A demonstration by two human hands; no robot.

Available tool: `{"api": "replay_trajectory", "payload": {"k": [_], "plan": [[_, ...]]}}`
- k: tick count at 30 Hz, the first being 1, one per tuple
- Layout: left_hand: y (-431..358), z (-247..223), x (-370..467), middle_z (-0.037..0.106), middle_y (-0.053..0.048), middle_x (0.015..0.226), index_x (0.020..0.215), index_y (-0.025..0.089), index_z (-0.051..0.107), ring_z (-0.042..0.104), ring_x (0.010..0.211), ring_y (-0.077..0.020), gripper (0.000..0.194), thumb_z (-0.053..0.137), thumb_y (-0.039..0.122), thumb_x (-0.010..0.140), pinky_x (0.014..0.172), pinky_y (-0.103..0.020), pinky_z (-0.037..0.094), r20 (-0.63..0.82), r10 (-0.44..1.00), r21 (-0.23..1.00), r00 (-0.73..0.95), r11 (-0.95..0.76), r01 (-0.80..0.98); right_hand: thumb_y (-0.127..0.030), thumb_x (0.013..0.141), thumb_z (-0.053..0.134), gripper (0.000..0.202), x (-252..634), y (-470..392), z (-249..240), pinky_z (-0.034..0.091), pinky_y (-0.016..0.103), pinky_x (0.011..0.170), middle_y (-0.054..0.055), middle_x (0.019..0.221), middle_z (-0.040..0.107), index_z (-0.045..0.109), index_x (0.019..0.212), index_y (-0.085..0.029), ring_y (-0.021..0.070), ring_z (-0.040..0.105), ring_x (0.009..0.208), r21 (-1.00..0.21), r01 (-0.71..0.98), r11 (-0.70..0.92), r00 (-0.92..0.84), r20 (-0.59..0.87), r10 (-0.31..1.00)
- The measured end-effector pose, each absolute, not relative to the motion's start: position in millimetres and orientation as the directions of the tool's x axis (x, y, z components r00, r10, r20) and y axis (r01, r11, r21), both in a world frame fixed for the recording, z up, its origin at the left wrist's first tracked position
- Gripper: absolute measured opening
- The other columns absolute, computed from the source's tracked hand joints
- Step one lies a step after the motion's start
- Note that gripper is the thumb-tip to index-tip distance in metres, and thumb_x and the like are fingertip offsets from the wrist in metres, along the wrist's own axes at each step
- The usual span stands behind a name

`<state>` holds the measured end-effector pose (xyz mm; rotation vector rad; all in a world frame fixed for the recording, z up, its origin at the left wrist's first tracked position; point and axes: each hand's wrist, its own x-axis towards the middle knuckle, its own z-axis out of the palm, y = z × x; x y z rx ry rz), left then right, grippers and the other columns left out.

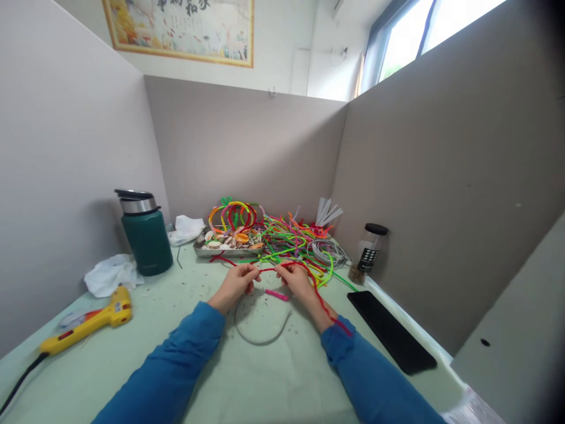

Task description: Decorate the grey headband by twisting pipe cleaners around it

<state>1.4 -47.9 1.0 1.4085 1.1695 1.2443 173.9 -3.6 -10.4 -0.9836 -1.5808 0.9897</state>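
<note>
Red stem [267,270] stretches between 2 pinching hands [242,280]

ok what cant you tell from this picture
All in the head view:
- grip of the left hand and right hand on the red pipe cleaner: partly hidden by fingers
- far end of the glue gun's cord: cut off by left edge
- top of the wall picture: cut off by top edge
- jar's contents: too small
- tray floor: hidden by shells
</note>
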Motion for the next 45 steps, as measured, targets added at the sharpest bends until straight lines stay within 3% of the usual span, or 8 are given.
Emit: {"api": "replay_trajectory", "payload": {"k": [7, 15, 28, 39, 45], "plan": [[-40, -7, -5, 0.062, 0.000, 0.070, 0.087, 0.014, 0.060, 0.046, 0.040, -0.0074, 0.027, 0.056, 0.035, 0.071, 0.040, -0.021, 0.034, 0.232, 0.972, 0.897, -0.029, -0.202, 0.394, -0.041, 0.073, 0.055, 0.031, 174, 0, -16, 0.031, 0.021, 0.042, -0.002, 0.040, 0.048, 0.059, 0.056, -0.015, 0.0092, 0.043, 0.038, -0.904, 0.222, 0.366, -0.131, 0.344, 0.930], [-43, -6, -5, 0.067, -0.002, 0.074, 0.077, 0.018, 0.065, 0.053, 0.060, -0.0115, 0.016, 0.053, 0.028, 0.075, 0.058, -0.023, 0.037, 0.477, 0.877, 0.565, 0.055, -0.354, 0.745, -0.038, 0.074, 0.054, 0.030, 174, -7, -10, 0.033, 0.020, 0.043, -0.002, 0.042, 0.049, 0.060, 0.056, -0.015, 0.0099, 0.045, 0.040, -0.871, 0.280, 0.404, -0.152, 0.375, 0.914], [-49, -1, -2, 0.066, -0.002, 0.071, 0.078, 0.018, 0.066, 0.054, 0.062, -0.0125, 0.016, 0.050, 0.022, 0.077, 0.058, -0.022, 0.034, 0.466, 0.879, 0.460, 0.100, -0.337, 0.821, -0.037, 0.075, 0.053, 0.030, 173, -7, -11, 0.031, 0.021, 0.043, -0.003, 0.041, 0.048, 0.060, 0.056, -0.015, 0.0098, 0.043, 0.039, -0.863, 0.348, 0.365, -0.128, 0.342, 0.931], [-43, -4, -5, 0.065, -0.004, 0.064, 0.067, 0.016, 0.064, 0.055, 0.061, -0.0149, 0.017, 0.048, 0.019, 0.069, 0.056, -0.023, 0.033, 0.337, 0.940, 0.542, -0.044, -0.155, 0.826, -0.039, 0.074, 0.056, 0.030, 167, -12, -14, 0.032, 0.022, 0.042, -0.003, 0.040, 0.048, 0.059, 0.057, -0.016, 0.0101, 0.044, 0.038, -0.876, 0.237, 0.420, -0.223, 0.372, 0.901], [-48, -1, -1, 0.059, -0.001, 0.057, 0.065, 0.016, 0.063, 0.050, 0.055, -0.0124, 0.017, 0.046, 0.017, 0.066, 0.053, -0.022, 0.031, 0.341, 0.927, 0.526, 0.155, -0.325, 0.786, -0.041, 0.075, 0.054, 0.030, 169, 2, -22, 0.029, 0.020, 0.040, -0.004, 0.041, 0.047, 0.057, 0.060, -0.016, 0.0081, 0.040, 0.036, -0.924, 0.098, 0.371, -0.098, 0.362, 0.927]]}}
